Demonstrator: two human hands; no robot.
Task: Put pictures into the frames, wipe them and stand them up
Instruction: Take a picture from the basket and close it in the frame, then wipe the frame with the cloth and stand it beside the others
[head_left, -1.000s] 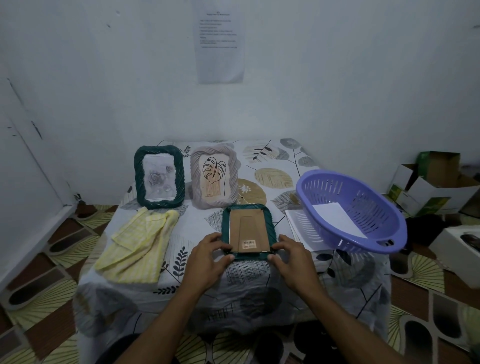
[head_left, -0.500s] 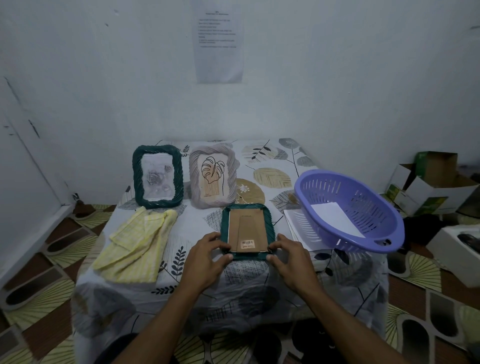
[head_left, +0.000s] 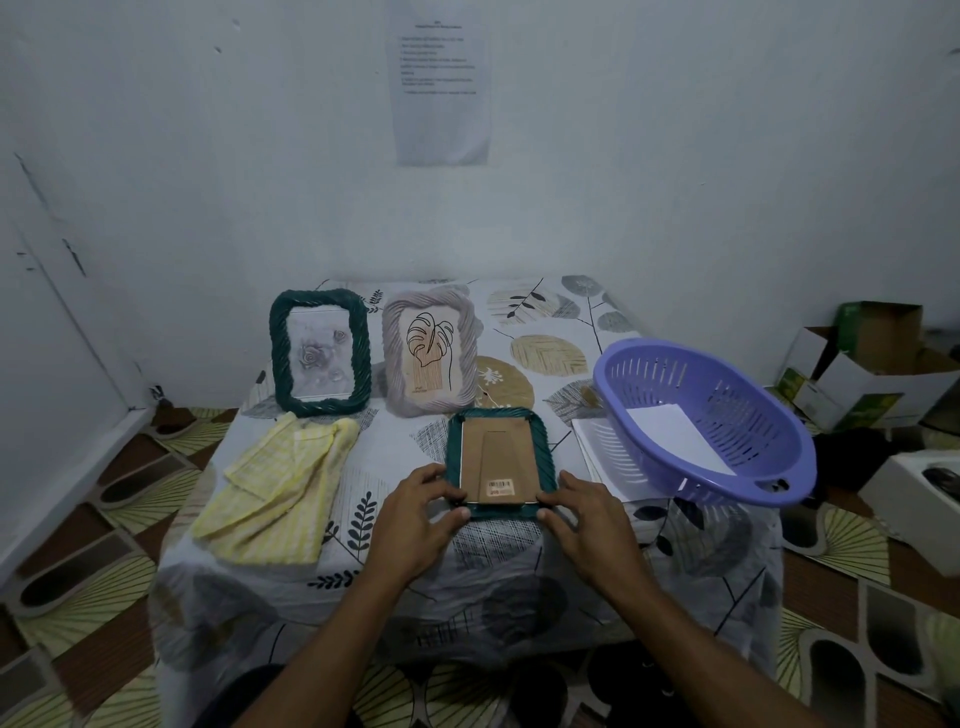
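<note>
So the green frame (head_left: 498, 462) lies face down just left of the purple basket (head_left: 670, 379), my left hand (head_left: 421, 519) and right hand (head_left: 587, 519) pinching its near corners. Probably light, stiff, glass-fronted: I'd hold the rim.

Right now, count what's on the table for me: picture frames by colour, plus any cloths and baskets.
Dark green picture frames: 2
Grey picture frame: 1
Yellow cloth: 1
Purple basket: 1
Total: 5
</note>
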